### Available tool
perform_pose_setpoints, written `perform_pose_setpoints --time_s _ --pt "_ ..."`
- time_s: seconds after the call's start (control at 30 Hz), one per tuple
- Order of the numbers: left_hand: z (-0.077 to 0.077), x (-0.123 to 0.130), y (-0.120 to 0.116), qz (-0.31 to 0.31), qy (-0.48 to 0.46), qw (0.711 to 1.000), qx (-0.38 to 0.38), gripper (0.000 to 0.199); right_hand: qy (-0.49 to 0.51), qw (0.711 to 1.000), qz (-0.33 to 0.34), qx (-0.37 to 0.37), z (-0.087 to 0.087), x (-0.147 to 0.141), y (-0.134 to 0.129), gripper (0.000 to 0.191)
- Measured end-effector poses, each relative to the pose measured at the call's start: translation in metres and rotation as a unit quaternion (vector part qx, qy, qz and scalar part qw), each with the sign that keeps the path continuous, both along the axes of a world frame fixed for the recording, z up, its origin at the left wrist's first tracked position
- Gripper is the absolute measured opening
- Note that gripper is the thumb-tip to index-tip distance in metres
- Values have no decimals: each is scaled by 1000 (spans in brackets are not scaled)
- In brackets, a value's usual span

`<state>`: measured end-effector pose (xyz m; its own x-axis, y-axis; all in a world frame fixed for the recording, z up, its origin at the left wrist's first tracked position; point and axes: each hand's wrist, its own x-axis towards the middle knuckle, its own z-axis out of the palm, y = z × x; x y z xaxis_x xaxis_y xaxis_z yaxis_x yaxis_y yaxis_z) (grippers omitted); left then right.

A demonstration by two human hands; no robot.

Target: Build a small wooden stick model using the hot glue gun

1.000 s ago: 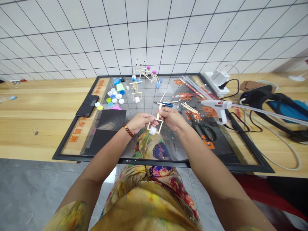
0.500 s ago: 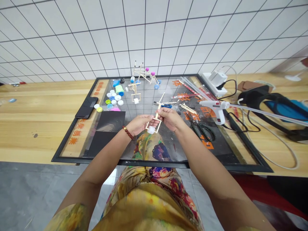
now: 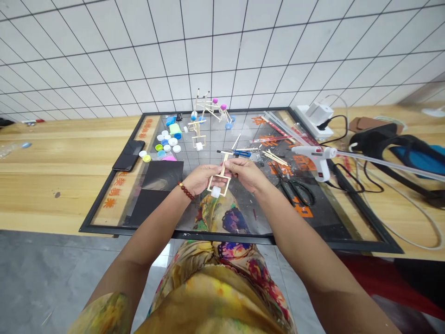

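Note:
Between both hands is a small stick figure (image 3: 226, 186) of pale wooden sticks, with a square frame at its near end and a white block (image 3: 216, 191) on that frame. My left hand (image 3: 205, 178) pinches it from the left, a beaded bracelet on the wrist. Closed on its upright stick from the right is my right hand (image 3: 246, 172). A dark-tipped stick (image 3: 225, 152) crosses the top of the upright. Just beyond lies a blue-handled tool (image 3: 242, 153) with a pale pointed end. Farther back stand similar stick figures (image 3: 199, 139) with coloured balls.
Coloured caps (image 3: 167, 143) and a phone (image 3: 128, 156) lie to the left, with black sheets (image 3: 163, 175) nearer. Loose sticks (image 3: 275, 157), black scissors (image 3: 297, 191), a white glue gun (image 3: 314, 160) and a power strip (image 3: 314, 121) with cables are at the right. A tiled wall closes off the back.
The stick figure has tilted slightly and shifted a little left and down within my hands, its top crosspiece now nearly level. Both hands keep their grip. The whole view has shifted slightly.

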<state>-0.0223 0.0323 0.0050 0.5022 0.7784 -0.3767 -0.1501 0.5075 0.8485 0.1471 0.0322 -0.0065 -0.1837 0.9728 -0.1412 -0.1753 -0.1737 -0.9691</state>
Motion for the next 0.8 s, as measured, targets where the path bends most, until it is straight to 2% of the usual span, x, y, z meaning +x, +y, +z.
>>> perform_pose_setpoints --time_s 0.17,0.4,0.6,0.8 --pt "0 2 -1 28 11 1000 -1 18 24 1000 -17 -2 0 3 3 48" --pt "-4 4 -5 -2 7 999 43 34 -1 1000 -10 -5 -2 2 2 44" --pt "-8 6 -5 22 10 998 60 42 42 998 -36 34 2 3 2 38" --pt "-11 8 -6 13 18 997 70 45 35 997 -56 27 -1 4 4 36"
